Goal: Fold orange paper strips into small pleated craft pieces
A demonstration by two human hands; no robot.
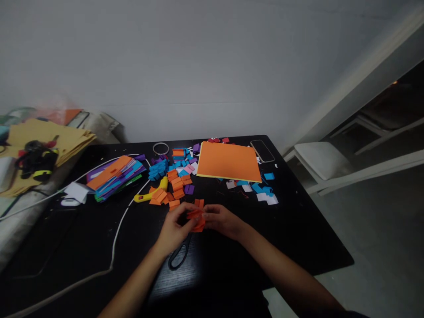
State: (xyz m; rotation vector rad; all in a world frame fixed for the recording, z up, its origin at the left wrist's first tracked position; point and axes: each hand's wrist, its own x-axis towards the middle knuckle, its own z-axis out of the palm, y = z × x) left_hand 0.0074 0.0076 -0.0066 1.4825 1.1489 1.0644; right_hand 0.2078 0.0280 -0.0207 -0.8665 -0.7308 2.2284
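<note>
Between my two hands are small folded pieces of orange paper (198, 226), raised over the near side of the black table. My left hand (177, 225) pinches them from the left with thumb and fingers. From the right, the fingertips of my right hand (223, 221) close on the same orange paper. How many pieces are held I cannot tell. Beneath my left hand shows the black handle of scissors (179, 258), their blades hidden. Just beyond my hands lie several folded orange pieces (178, 184) beside a yellow-handled tool (150, 195).
Orange sheets (230, 161) lie at the back right near a phone (262, 151). Blue folded pieces (158, 170) and a tape ring (160, 148) sit behind. Left are stacked coloured papers (115, 176) and a white cable (114, 247). A white stool (319, 161) stands right.
</note>
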